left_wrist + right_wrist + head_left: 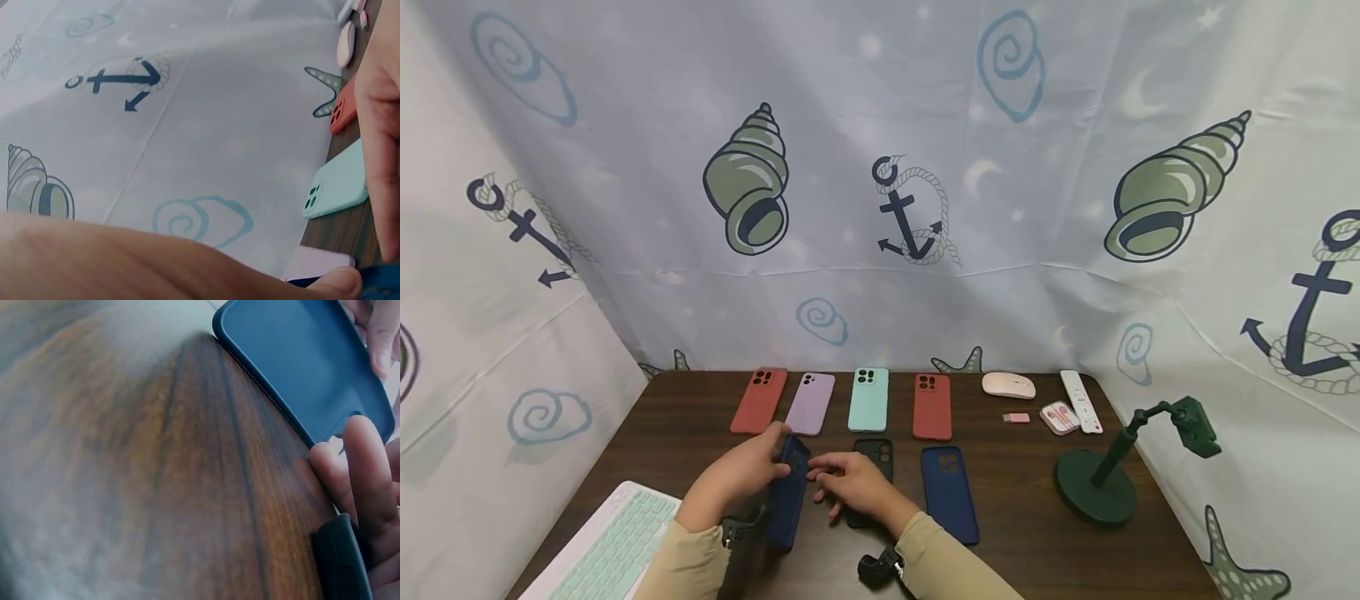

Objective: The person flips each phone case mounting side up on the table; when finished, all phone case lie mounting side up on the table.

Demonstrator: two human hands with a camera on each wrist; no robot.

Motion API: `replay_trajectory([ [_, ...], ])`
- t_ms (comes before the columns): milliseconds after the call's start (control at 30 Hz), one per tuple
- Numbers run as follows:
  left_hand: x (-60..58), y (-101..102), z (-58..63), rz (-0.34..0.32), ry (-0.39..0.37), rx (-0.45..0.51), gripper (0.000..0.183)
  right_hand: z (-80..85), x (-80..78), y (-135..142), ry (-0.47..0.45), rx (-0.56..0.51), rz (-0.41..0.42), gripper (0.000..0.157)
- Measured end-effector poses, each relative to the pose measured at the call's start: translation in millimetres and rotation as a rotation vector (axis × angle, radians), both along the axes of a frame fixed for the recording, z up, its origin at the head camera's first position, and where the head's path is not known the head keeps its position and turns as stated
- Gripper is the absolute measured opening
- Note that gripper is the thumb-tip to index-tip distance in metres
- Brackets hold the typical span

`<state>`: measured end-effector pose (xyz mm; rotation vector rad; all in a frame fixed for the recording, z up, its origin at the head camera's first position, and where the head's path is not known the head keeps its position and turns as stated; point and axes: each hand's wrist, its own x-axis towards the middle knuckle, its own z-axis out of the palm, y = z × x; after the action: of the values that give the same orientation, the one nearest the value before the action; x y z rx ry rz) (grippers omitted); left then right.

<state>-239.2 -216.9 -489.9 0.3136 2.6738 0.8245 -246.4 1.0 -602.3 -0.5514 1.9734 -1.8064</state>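
Note:
My left hand (pixel 737 471) grips a dark blue phone case (pixel 786 508) by its upper part, thumb on one side and fingers on the other. In the right wrist view the hollow inside of this case (pixel 294 362) faces the camera, and it is tilted. My right hand (pixel 861 483) hovers just right of it with loosely bent fingers, the fingertips (pixel 362 444) right at the case's camera-cutout end. Beneath the right hand lies a black phone case (pixel 882 454), partly hidden by it. Another dark blue phone case (pixel 951 500) lies further right.
Along the back lie a red case (pixel 760 400), a lilac case (pixel 811 404), a mint case (pixel 868 400) and another red case (pixel 932 408). At right are a mouse (pixel 1008 385), boxed earphones (pixel 1060 417), a white remote (pixel 1081 402) and a green stand (pixel 1097 487). A keyboard (pixel 617 542) sits front left.

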Motion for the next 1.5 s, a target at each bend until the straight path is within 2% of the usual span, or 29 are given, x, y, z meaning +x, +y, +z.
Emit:
replay_trajectory([
  [200,1.5,-10.3,-9.0,0.032,-0.040,0.058,0.048,-2.2,2.3,-2.8,-0.031,-0.002,-0.013,0.034],
  [433,2.1,-17.2,-11.7,0.036,-0.059,-0.014,0.038,0.3,3.0,-3.9,-0.058,-0.011,-0.019,0.038],
  [633,2.0,-20.7,-13.2,0.042,-0.078,0.004,0.034,3.1,3.7,-5.3,-0.061,-0.011,-0.018,0.039],
  [733,0.7,-22.0,-16.8,0.047,-0.082,-0.021,0.030,3.3,3.9,-6.1,-0.058,-0.014,-0.021,0.039],
  [900,-0.3,-20.1,-25.8,-0.017,-0.085,-0.126,0.018,2.5,5.5,-6.2,-0.052,-0.010,-0.039,0.039],
  [1000,0.8,-18.0,-29.6,-0.043,-0.096,-0.155,0.013,3.1,7.5,-6.4,-0.055,-0.002,-0.048,0.038],
  [1167,2.9,-17.7,-26.9,-0.015,-0.123,-0.146,0.011,4.7,9.2,-9.2,-0.051,-0.005,-0.069,0.036],
  [1300,3.4,-18.1,-20.5,0.011,-0.167,-0.102,0.011,5.2,8.8,-9.9,-0.056,-0.019,-0.104,0.031],
  [1400,2.0,-18.1,-17.1,0.022,-0.182,-0.082,0.014,5.0,6.5,-7.7,-0.054,-0.043,-0.121,0.027],
  [1500,-1.0,-19.3,-17.0,0.023,-0.168,-0.086,0.022,5.4,3.5,-3.8,-0.052,-0.068,-0.103,0.026],
])
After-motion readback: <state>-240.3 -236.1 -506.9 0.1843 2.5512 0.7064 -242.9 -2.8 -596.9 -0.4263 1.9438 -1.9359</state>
